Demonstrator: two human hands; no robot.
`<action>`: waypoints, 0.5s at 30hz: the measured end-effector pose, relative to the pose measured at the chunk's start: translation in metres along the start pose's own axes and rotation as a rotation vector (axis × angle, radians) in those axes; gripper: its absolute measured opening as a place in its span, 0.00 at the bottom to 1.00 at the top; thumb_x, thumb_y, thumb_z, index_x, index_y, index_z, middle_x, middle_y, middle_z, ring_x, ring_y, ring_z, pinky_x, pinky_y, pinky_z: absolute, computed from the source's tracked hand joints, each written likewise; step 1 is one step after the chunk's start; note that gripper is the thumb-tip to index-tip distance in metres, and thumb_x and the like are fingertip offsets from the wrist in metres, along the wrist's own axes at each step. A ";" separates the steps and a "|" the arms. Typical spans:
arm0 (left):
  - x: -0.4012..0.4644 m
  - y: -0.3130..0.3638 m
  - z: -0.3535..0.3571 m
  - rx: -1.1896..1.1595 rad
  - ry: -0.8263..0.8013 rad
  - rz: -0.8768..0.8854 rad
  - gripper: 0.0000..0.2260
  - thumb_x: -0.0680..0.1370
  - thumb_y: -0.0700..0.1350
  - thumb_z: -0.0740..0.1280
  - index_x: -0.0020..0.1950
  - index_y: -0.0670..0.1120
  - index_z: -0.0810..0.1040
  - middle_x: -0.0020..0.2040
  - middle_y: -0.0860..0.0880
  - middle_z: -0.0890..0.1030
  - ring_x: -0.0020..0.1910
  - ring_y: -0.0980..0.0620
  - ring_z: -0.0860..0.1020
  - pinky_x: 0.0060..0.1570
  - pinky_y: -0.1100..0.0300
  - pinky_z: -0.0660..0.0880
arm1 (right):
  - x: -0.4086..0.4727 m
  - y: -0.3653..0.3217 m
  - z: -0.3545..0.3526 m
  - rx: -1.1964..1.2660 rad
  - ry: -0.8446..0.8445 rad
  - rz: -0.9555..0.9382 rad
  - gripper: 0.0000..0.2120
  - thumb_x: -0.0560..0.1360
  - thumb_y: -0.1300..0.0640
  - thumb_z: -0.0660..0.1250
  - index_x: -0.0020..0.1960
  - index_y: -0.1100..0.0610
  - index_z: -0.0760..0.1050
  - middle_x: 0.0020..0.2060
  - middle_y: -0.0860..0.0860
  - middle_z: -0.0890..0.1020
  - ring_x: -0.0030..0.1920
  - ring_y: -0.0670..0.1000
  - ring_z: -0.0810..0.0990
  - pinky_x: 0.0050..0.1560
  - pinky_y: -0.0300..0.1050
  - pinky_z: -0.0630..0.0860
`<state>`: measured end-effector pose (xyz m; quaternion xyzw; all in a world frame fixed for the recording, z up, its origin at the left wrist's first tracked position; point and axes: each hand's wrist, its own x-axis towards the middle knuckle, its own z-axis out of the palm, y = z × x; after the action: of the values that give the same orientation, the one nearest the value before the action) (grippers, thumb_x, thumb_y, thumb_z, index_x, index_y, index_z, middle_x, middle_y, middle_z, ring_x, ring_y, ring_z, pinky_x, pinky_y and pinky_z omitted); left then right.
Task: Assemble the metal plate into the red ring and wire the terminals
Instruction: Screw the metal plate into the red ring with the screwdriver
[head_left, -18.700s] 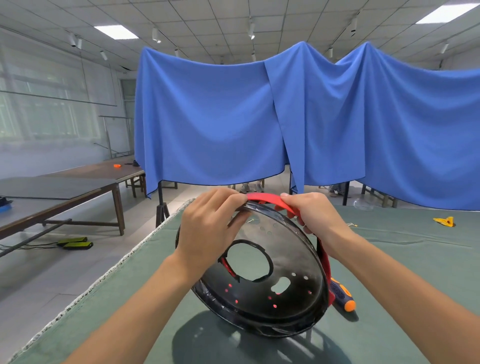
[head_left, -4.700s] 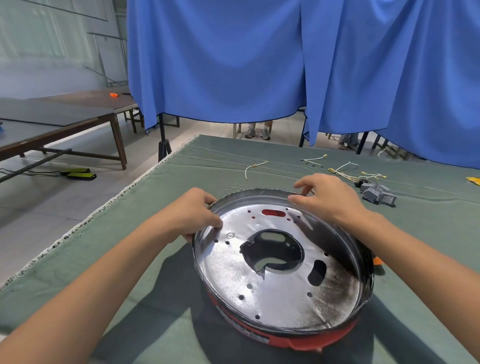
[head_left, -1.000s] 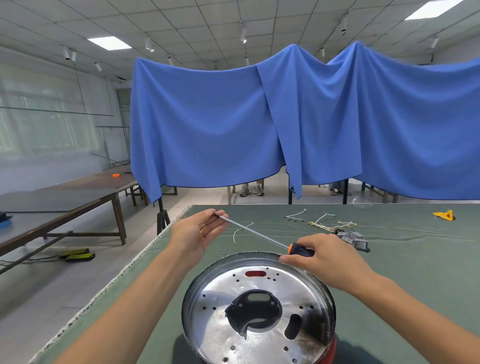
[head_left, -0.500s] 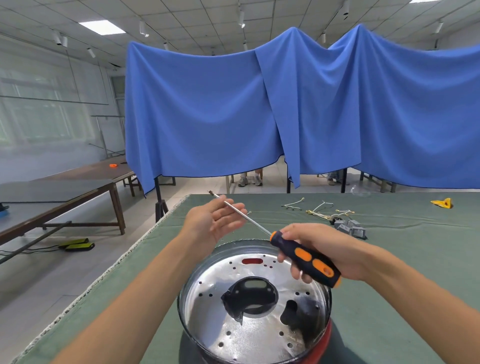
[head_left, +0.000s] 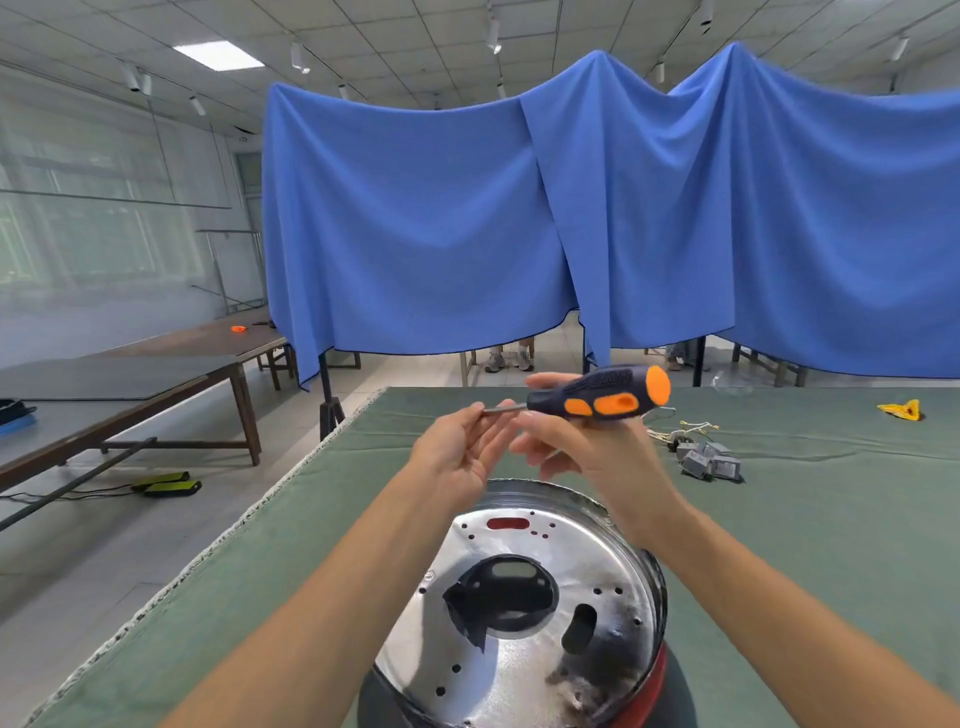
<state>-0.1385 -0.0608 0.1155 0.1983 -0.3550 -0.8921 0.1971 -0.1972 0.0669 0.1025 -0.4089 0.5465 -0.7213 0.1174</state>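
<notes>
Right hand (head_left: 587, 457) has the screwdriver (head_left: 597, 397) up in the air, handle resting across the curled fingers with the thumb behind it, butt end pointing away to the right. The grip looks loose, more a balance than a clamp, as if the tool is being turned round for use. Left hand (head_left: 460, 452) comes in palm-up, fingertips closing on the thin metal shaft (head_left: 501, 409), steadying it; whether a screw sits at the tip I can't make out, the fingers cover it. Below both hands, the metal plate (head_left: 524, 618) lies seated in the red ring (head_left: 657, 680), only a sliver of red showing at the near right edge, all on the green table cover (head_left: 805, 519). Holes face up, ready for fastening. Off to the right wait the grey terminal blocks (head_left: 709, 462) and loose wires (head_left: 693, 428), untouched, well apart from the plate.
</notes>
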 end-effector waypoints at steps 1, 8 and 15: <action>0.001 0.000 -0.001 -0.001 0.007 0.014 0.07 0.80 0.36 0.61 0.44 0.34 0.73 0.29 0.39 0.82 0.25 0.47 0.81 0.25 0.58 0.79 | 0.000 0.002 0.004 -0.066 0.053 -0.052 0.10 0.73 0.64 0.70 0.54 0.61 0.77 0.29 0.53 0.82 0.26 0.48 0.78 0.25 0.38 0.74; 0.006 -0.002 -0.023 0.633 0.052 0.130 0.14 0.81 0.47 0.60 0.44 0.39 0.77 0.33 0.45 0.83 0.23 0.52 0.77 0.22 0.64 0.72 | 0.011 -0.002 0.002 -0.292 0.344 -0.100 0.06 0.72 0.58 0.71 0.37 0.59 0.79 0.23 0.50 0.77 0.20 0.45 0.73 0.21 0.34 0.67; 0.055 -0.003 -0.071 2.083 -0.189 0.386 0.25 0.72 0.52 0.68 0.68 0.49 0.68 0.65 0.49 0.71 0.65 0.48 0.66 0.62 0.52 0.69 | 0.026 -0.009 -0.013 -0.511 0.387 -0.111 0.15 0.72 0.54 0.71 0.35 0.66 0.75 0.25 0.58 0.78 0.20 0.45 0.73 0.22 0.34 0.68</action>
<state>-0.1505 -0.1255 0.0535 0.1394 -0.9829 -0.1139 0.0399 -0.2209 0.0635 0.1220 -0.3098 0.6988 -0.6305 -0.1347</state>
